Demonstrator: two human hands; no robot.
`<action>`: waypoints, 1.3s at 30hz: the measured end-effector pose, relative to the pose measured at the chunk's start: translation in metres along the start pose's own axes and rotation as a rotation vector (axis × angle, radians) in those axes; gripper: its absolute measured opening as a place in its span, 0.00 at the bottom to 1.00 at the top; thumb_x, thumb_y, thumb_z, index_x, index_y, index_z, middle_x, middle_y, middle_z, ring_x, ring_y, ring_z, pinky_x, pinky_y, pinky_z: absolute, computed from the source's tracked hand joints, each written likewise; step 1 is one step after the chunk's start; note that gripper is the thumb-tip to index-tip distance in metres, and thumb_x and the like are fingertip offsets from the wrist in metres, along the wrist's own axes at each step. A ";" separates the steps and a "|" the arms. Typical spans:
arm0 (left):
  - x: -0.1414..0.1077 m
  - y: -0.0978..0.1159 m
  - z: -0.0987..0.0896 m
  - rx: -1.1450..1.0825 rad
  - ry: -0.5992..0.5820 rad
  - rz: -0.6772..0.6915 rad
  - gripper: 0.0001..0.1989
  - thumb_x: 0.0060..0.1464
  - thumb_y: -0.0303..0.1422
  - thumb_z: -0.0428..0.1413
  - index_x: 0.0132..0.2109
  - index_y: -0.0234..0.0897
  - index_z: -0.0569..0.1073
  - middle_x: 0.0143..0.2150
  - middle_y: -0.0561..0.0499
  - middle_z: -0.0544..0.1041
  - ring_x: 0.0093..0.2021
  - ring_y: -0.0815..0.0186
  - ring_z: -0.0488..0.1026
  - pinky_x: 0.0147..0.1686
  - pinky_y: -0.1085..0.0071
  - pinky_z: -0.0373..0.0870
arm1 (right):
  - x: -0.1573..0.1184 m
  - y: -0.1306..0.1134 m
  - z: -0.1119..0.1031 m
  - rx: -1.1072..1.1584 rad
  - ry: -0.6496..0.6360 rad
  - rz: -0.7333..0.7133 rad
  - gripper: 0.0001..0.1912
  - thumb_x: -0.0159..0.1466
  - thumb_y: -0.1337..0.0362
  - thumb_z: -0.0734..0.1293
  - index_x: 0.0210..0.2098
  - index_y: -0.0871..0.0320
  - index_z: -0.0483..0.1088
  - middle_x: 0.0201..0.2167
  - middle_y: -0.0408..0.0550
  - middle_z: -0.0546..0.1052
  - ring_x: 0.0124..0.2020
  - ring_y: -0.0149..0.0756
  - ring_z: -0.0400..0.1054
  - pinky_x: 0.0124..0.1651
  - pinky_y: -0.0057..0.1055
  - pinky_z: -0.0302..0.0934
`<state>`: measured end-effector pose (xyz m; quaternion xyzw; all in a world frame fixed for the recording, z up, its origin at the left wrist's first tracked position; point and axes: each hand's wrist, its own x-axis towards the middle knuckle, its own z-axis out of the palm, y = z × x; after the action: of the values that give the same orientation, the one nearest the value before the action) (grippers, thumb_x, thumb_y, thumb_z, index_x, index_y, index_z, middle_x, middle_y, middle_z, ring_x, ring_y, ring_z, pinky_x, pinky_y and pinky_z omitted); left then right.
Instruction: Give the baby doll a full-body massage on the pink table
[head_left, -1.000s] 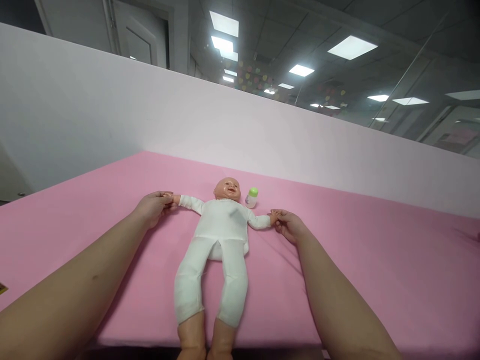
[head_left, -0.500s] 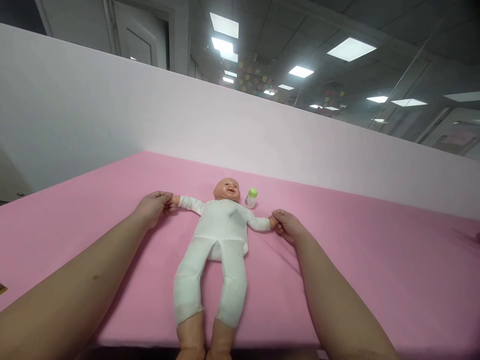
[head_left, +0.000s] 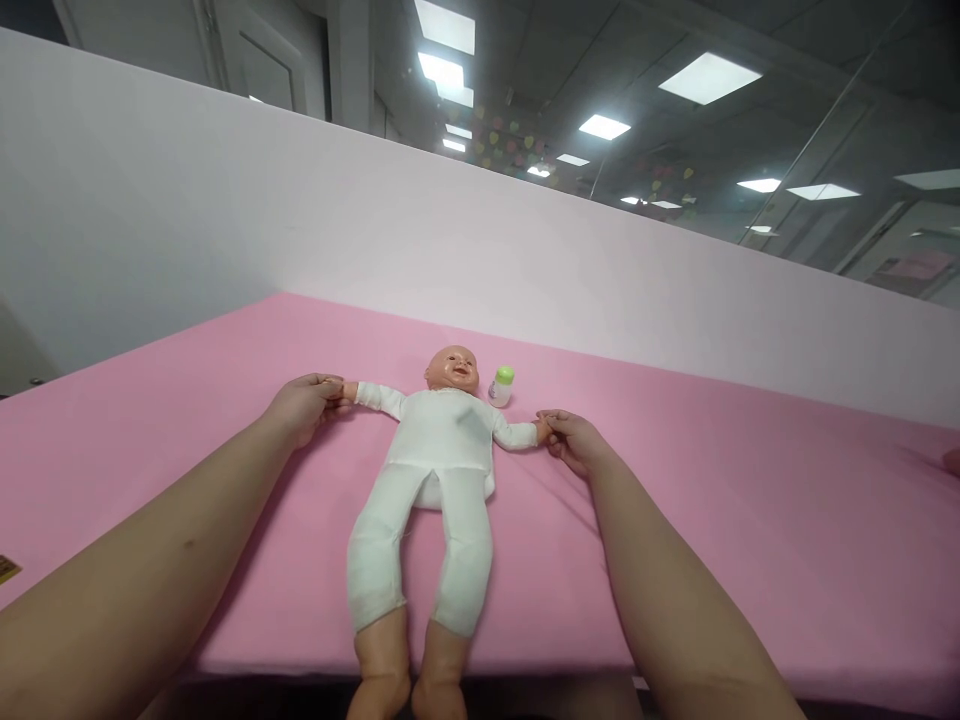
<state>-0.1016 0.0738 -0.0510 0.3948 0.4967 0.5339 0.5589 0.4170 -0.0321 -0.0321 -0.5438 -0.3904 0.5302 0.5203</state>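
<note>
A baby doll (head_left: 442, 430) with a white cloth body lies on its back on the pink padded table (head_left: 540, 580), arms stretched out to both sides. Its bare feet hang over the near edge. My left hand (head_left: 306, 405) is closed round the doll's hand on the left. On the other side, my right hand (head_left: 574, 440) pinches the doll's other hand between thumb and fingers. Just beside the doll's head stands a small baby bottle (head_left: 501, 387) with a green cap, touched by neither hand.
A white wall (head_left: 420, 240) rises behind the table, with a glass panel (head_left: 637, 130) above it reflecting ceiling lights. At the far right edge, part of something skin-coloured (head_left: 952, 461) shows. A yellow label (head_left: 9, 569) sits at the left edge.
The view has tipped down slightly, so everything sits a little higher. Both hands keep their hold on the doll's hands, with the right one shifted slightly inward.
</note>
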 end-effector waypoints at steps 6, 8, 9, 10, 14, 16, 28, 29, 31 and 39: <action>0.002 -0.001 -0.001 0.008 0.023 -0.003 0.26 0.54 0.38 0.64 0.55 0.27 0.71 0.42 0.40 0.76 0.36 0.70 0.75 0.40 0.71 0.79 | -0.002 0.000 0.005 -0.031 0.019 -0.022 0.13 0.62 0.56 0.76 0.36 0.58 0.73 0.24 0.43 0.70 0.21 0.26 0.56 0.20 0.23 0.51; 0.002 0.000 0.000 0.010 0.023 -0.016 0.23 0.55 0.36 0.63 0.54 0.27 0.72 0.42 0.40 0.76 0.36 0.70 0.75 0.40 0.71 0.79 | -0.002 0.000 0.006 -0.033 0.037 -0.019 0.13 0.62 0.56 0.76 0.35 0.57 0.72 0.24 0.42 0.69 0.21 0.26 0.56 0.20 0.22 0.50; 0.002 0.000 0.001 0.008 0.026 -0.020 0.22 0.55 0.34 0.62 0.54 0.27 0.72 0.42 0.39 0.76 0.36 0.70 0.75 0.41 0.70 0.80 | -0.001 0.001 0.006 -0.032 0.045 -0.017 0.12 0.62 0.57 0.76 0.35 0.57 0.73 0.24 0.42 0.68 0.20 0.26 0.55 0.20 0.22 0.50; 0.002 0.000 0.001 0.006 0.031 -0.023 0.21 0.55 0.33 0.61 0.54 0.26 0.72 0.43 0.39 0.76 0.36 0.69 0.75 0.42 0.68 0.80 | 0.000 0.001 0.006 -0.030 0.051 -0.014 0.12 0.62 0.58 0.76 0.36 0.57 0.73 0.24 0.42 0.68 0.20 0.25 0.55 0.20 0.22 0.50; 0.003 0.000 0.001 0.003 0.038 -0.034 0.22 0.56 0.30 0.58 0.57 0.25 0.71 0.47 0.37 0.76 0.38 0.68 0.77 0.47 0.64 0.81 | 0.002 0.001 0.003 -0.010 0.050 -0.006 0.09 0.61 0.64 0.74 0.41 0.58 0.76 0.27 0.45 0.71 0.21 0.26 0.58 0.21 0.22 0.54; 0.004 -0.001 0.000 -0.004 0.029 -0.040 0.23 0.57 0.29 0.57 0.58 0.27 0.71 0.48 0.37 0.76 0.39 0.67 0.78 0.48 0.62 0.82 | 0.001 0.001 0.002 0.007 0.025 -0.001 0.12 0.59 0.67 0.73 0.44 0.58 0.77 0.30 0.47 0.74 0.23 0.28 0.61 0.22 0.24 0.57; 0.004 -0.002 -0.003 0.008 -0.036 -0.004 0.27 0.50 0.30 0.65 0.57 0.28 0.72 0.46 0.39 0.76 0.38 0.68 0.77 0.41 0.69 0.81 | -0.011 -0.006 0.001 -0.021 -0.095 -0.010 0.16 0.56 0.65 0.80 0.41 0.56 0.74 0.34 0.46 0.77 0.24 0.27 0.64 0.23 0.24 0.57; 0.004 -0.002 -0.003 0.010 -0.031 -0.003 0.28 0.50 0.31 0.66 0.57 0.28 0.72 0.46 0.40 0.77 0.37 0.68 0.77 0.41 0.69 0.81 | -0.010 -0.005 0.002 -0.035 -0.088 -0.009 0.16 0.56 0.63 0.80 0.39 0.56 0.73 0.31 0.45 0.76 0.23 0.27 0.62 0.23 0.23 0.55; 0.005 -0.002 -0.004 0.014 -0.017 -0.003 0.27 0.51 0.32 0.66 0.57 0.28 0.71 0.45 0.40 0.76 0.37 0.69 0.77 0.40 0.70 0.80 | -0.008 -0.004 0.003 -0.059 -0.069 -0.009 0.16 0.58 0.59 0.80 0.37 0.56 0.71 0.27 0.43 0.74 0.21 0.26 0.59 0.21 0.23 0.52; 0.000 0.000 -0.001 0.013 0.005 -0.023 0.21 0.58 0.35 0.61 0.55 0.26 0.73 0.43 0.39 0.76 0.36 0.70 0.76 0.41 0.68 0.81 | -0.003 -0.001 0.009 -0.071 0.018 -0.012 0.14 0.62 0.56 0.75 0.35 0.57 0.70 0.22 0.39 0.68 0.18 0.24 0.53 0.19 0.22 0.47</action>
<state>-0.1022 0.0741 -0.0511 0.3913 0.5059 0.5254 0.5612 0.4081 -0.0338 -0.0292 -0.5643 -0.4073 0.5082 0.5074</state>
